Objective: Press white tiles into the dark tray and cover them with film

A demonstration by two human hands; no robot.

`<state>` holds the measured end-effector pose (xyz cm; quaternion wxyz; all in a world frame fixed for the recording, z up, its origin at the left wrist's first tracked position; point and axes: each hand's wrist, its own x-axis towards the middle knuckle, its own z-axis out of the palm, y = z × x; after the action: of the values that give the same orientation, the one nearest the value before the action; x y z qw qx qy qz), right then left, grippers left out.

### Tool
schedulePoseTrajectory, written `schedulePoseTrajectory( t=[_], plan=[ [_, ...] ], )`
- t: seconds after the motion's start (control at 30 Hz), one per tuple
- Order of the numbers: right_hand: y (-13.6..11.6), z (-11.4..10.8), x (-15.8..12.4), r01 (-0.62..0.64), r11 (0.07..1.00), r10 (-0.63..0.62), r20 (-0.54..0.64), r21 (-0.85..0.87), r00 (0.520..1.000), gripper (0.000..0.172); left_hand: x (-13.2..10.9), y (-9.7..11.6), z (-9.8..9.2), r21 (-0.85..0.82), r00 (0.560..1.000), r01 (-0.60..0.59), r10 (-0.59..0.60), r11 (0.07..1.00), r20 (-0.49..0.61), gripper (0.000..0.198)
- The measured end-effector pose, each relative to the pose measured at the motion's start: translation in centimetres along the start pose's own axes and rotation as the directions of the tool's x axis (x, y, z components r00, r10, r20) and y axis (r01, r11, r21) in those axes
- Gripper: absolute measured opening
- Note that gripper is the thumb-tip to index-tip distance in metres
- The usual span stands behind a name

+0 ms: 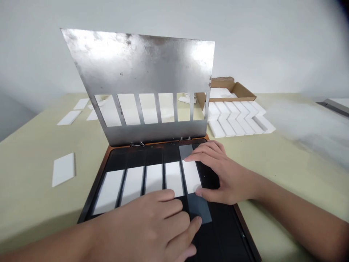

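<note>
My right hand (223,174) spans a white card (191,176), its fingertips on the upper end and thumb at the lower end. Under that card runs a dark grey film strip (200,207), showing above and below it. My left hand (152,225) is curled over the front of the black slotted tray (218,225), with the index fingertip on the strip's lower edge and the thumb below. Several more white cards (133,182) lie in the slots to the left, some partly behind my left hand. A hinged metal plate (141,65) with rectangular cutouts stands raised at the tray's back.
Behind the plate on the right stands a cardboard box (242,91) holding white pieces. In front of it are rows of stacked white cards (234,125). A single white card (63,169) lies left of the tray on the pale green table (29,145); others lie farther back.
</note>
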<state>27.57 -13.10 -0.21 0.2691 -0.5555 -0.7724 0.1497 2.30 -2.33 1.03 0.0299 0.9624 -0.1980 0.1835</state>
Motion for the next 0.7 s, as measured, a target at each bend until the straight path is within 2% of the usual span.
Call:
schedulePoseTrajectory(
  t=[0.7],
  plan=[
    [0.05,0.21,-0.04,-0.010,1.000,0.010,-0.002,-0.021,1.000,0.057,0.05,-0.35,0.39,0.016,0.999,-0.025,0.026,1.000,-0.021,0.030]
  ],
)
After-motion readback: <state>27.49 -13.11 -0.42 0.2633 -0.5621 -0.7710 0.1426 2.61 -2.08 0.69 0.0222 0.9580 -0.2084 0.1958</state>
